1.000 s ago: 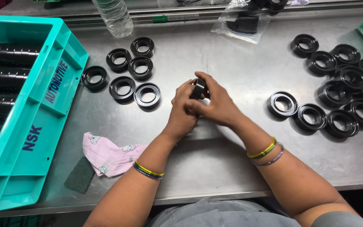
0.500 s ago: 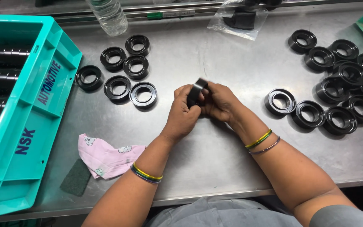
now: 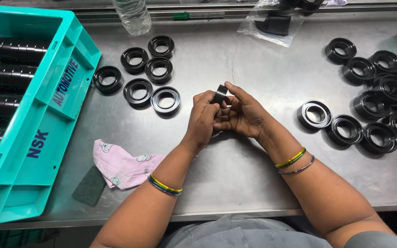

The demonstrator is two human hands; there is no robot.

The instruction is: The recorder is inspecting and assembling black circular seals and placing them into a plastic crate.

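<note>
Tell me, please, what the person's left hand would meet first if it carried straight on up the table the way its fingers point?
The left hand points up and slightly right, gripping a black ring. Beyond it lies bare steel table, so probably nothing before the clear plastic bag, though depth is uncertain.

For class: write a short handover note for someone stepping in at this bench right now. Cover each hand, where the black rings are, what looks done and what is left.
Left hand and right hand: both hold one black ring on edge above the steel table, fingers wrapped round it.
Left group of rings: six lie flat in a loose cluster beside the teal crate, which holds rows of stacked rings.
Right group of rings: a larger, untidy spread.
Pink cloth and dark pad lie near the left forearm.
Done and left: I cannot tell which group is finished; the ring in hand is not yet set down.
</note>
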